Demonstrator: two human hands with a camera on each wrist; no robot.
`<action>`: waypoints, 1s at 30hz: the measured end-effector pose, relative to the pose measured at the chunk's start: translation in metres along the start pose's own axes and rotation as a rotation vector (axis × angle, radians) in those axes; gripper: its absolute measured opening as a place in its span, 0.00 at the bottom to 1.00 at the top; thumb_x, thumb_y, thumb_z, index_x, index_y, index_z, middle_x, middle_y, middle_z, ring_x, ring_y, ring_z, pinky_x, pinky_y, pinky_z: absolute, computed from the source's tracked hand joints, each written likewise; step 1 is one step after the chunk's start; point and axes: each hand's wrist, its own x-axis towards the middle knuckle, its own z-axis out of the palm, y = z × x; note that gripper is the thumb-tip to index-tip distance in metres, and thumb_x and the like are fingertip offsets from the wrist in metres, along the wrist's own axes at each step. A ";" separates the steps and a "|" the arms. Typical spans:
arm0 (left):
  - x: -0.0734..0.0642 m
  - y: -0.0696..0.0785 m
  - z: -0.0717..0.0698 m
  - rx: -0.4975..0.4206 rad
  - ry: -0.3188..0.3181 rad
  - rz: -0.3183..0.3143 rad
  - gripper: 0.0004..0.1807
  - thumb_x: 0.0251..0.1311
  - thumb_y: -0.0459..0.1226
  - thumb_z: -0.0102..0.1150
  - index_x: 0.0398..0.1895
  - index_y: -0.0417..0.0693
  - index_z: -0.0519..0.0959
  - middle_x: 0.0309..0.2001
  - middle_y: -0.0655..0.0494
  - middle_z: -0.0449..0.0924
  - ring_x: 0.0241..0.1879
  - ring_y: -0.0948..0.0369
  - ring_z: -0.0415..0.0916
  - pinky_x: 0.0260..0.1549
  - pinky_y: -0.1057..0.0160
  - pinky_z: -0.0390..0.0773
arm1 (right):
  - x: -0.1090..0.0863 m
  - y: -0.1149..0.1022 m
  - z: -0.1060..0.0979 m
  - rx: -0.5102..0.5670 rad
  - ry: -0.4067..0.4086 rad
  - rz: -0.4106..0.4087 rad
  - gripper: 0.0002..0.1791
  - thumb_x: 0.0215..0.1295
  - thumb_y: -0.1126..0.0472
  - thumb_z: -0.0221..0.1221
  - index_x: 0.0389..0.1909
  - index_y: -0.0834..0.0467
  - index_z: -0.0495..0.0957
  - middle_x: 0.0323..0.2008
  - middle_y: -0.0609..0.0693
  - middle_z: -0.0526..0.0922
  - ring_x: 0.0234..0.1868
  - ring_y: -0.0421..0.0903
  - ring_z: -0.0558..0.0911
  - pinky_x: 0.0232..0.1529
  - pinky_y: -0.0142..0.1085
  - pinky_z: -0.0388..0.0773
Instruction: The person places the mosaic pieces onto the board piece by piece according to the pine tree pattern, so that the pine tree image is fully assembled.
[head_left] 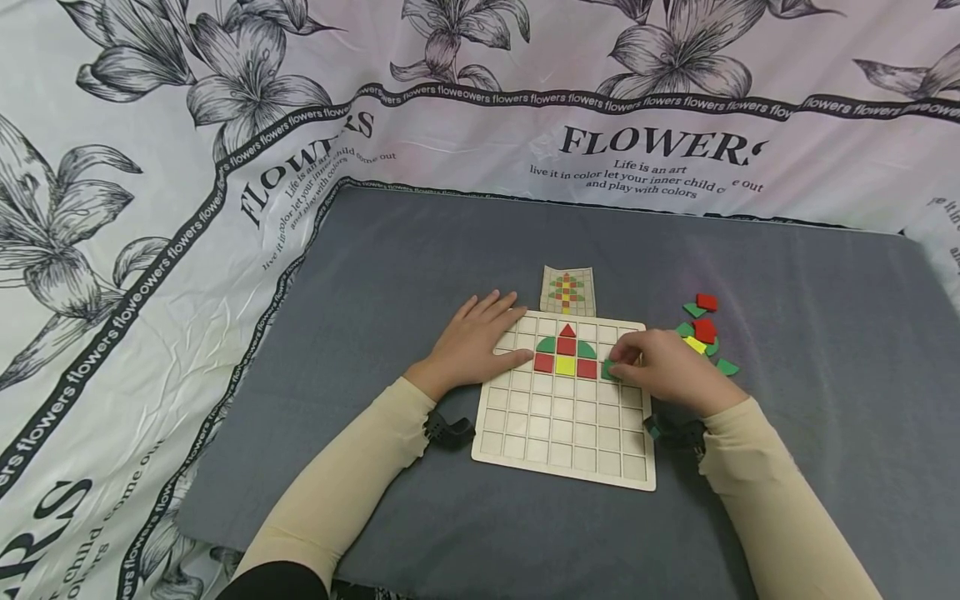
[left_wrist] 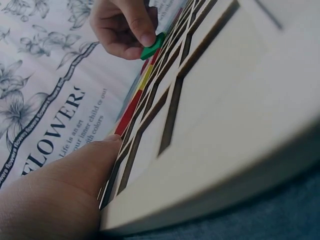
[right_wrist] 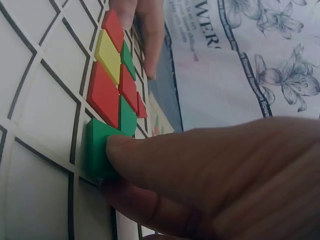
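A pale wooden grid board (head_left: 525, 425) lies on the grey cloth. My left hand (head_left: 476, 342) rests spread on its upper left part, thumb tip beside a red square (head_left: 544, 362). To the right of that square come a yellow square (head_left: 566, 366) and another red square (head_left: 587, 368). Above this row are a red square (head_left: 566, 346) between two green curved pieces and a red triangle (head_left: 567, 331) on top. With thumb and fingers, my right hand (head_left: 663, 367) pinches a green piece (right_wrist: 97, 145) at the row's right end, tilted over the grid; its outline is partly hidden.
Behind the board lies a small pattern card (head_left: 551, 292) with a coloured tree-like figure. Loose red, green and yellow pieces, such as a red square (head_left: 707, 302), lie right of the board. White flower-printed fabric (head_left: 465, 142) surrounds the grey table cloth (head_left: 390, 275).
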 end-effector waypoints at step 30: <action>-0.001 0.002 -0.001 -0.001 -0.008 0.002 0.44 0.73 0.68 0.48 0.85 0.60 0.57 0.86 0.57 0.48 0.85 0.57 0.38 0.83 0.50 0.33 | -0.002 -0.003 0.003 -0.023 0.010 -0.042 0.03 0.65 0.63 0.72 0.32 0.52 0.89 0.27 0.42 0.85 0.30 0.41 0.79 0.32 0.36 0.79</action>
